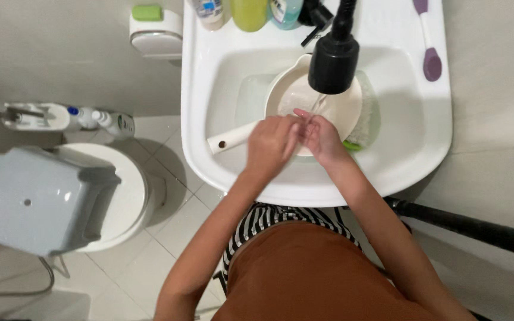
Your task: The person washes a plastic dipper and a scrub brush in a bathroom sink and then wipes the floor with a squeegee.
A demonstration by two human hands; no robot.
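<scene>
My left hand (pixel 272 144) and my right hand (pixel 322 139) are pressed together over a white sink (pixel 423 154). Water runs from a black faucet head (pixel 333 62) onto my fingers. Beneath my hands sits a cream plastic dipper (pixel 343 104) with a long white handle (pixel 232 138) pointing left. Neither hand holds an object. A pale green cloth or sponge (pixel 369 122) lies under the dipper's right side.
Bottles (pixel 248 13) stand at the back of the sink, and a purple brush (pixel 431 56) lies on the right rim. A grey stool (pixel 40 199) rests on a white toilet (pixel 129 196) at the left. Spray bottles (pixel 99 119) stand by the wall. A black pole (pixel 477 229) crosses the right.
</scene>
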